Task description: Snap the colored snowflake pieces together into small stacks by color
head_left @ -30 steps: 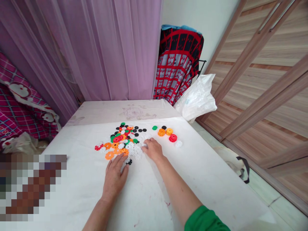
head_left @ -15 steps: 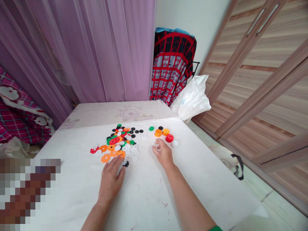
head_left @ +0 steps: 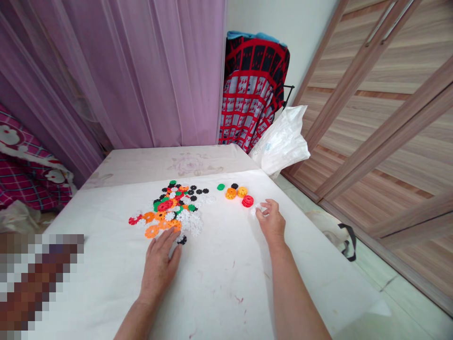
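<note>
A loose pile of notched plastic discs (head_left: 171, 205) in white, black, orange, red and green lies left of centre. My left hand (head_left: 161, 262) rests palm down with fingers spread, its fingertips at the orange discs (head_left: 152, 231) on the pile's near edge. To the right stand small groups: a green disc (head_left: 221, 187), a black disc (head_left: 234, 186), an orange stack (head_left: 230, 193), a yellow-orange stack (head_left: 242, 191) and a red stack (head_left: 247, 201). Bent thumb and fingers of my right hand (head_left: 272, 219) are closed at the white discs (head_left: 255, 209) beside the red stack.
A white cloth covers the table (head_left: 212, 274). Beyond its right back corner is a white plastic bag (head_left: 281, 139), in front of a red patterned cloth (head_left: 244, 89). Purple curtains (head_left: 159, 71) hang behind, and a wooden wardrobe (head_left: 371, 123) stands at the right.
My right hand has moved right, from below the orange stack to the white discs, and its fingers have drawn together. My left hand has hardly moved. The view has shifted slightly.
</note>
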The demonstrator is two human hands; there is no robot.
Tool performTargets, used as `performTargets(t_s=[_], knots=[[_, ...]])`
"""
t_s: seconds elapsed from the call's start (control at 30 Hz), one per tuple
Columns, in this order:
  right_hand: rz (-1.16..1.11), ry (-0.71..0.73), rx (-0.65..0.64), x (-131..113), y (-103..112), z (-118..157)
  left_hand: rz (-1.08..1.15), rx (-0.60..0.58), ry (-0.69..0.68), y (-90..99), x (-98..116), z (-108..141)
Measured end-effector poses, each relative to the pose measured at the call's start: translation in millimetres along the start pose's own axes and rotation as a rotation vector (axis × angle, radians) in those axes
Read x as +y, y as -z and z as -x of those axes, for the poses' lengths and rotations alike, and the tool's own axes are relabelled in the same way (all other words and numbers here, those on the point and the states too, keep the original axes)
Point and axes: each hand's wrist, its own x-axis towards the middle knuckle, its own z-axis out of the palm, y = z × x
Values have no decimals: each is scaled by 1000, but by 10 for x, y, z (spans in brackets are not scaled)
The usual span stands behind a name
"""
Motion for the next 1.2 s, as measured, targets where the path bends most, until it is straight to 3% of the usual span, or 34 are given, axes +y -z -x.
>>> performTargets(t_s=[0.37,0.63,0.83,0.97,1.13,1.2], knots=[[39,-14,-33,-36,17,-21,-1,-4,2,1,2,4],[-73,-71,191,8,49,9,-12,-10,-9,1,-7,-9],[-176,-85,261,-13,-40,67,-19,-23,-8,-11,-9,-17],[-166,111,123,-238,-188,268,-7,-11,-5,-20,6,-15],[-57,428,-287,-622,-389,658,53,-44,8,2,52,-13],[6,530,-383,-734,-426,773,85,-70,18,2,62,-15]])
